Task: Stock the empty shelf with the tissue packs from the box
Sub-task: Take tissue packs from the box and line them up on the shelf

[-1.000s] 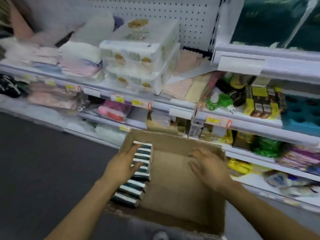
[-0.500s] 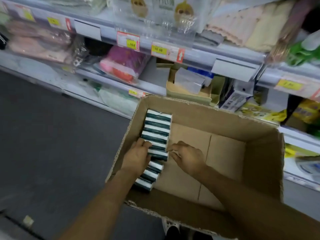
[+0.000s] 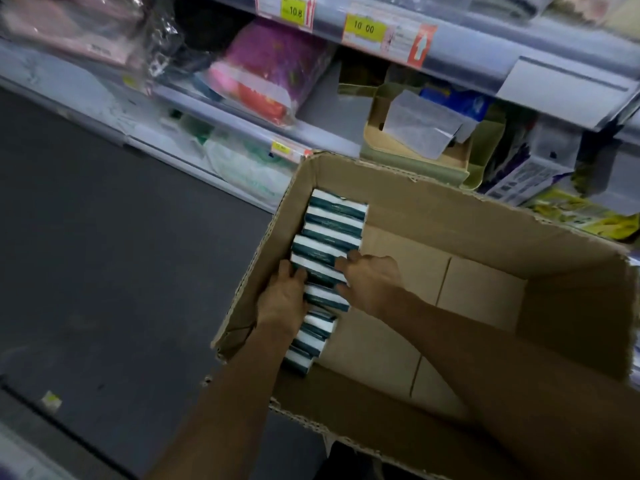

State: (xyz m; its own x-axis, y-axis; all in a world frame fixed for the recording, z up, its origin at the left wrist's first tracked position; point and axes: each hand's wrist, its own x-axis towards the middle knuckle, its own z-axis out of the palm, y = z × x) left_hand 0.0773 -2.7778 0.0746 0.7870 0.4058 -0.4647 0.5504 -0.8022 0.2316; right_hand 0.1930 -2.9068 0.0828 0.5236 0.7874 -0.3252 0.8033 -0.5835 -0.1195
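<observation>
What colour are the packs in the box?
The packs are striped dark teal-green and white, seen best in the head view.

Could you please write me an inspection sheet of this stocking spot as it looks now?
Surface: dark grey floor, brown cardboard box open on it.
Job's things: row of green-and-white tissue packs along the box's left wall; the rest of the box floor is bare.
Clutter: small pale scrap on the floor.
Grippers: left hand and right hand grip the middle packs from either side.
Cables: nothing seen.
Surroundings: grey store shelves with yellow price tags, pink wrapped bundle.
</observation>
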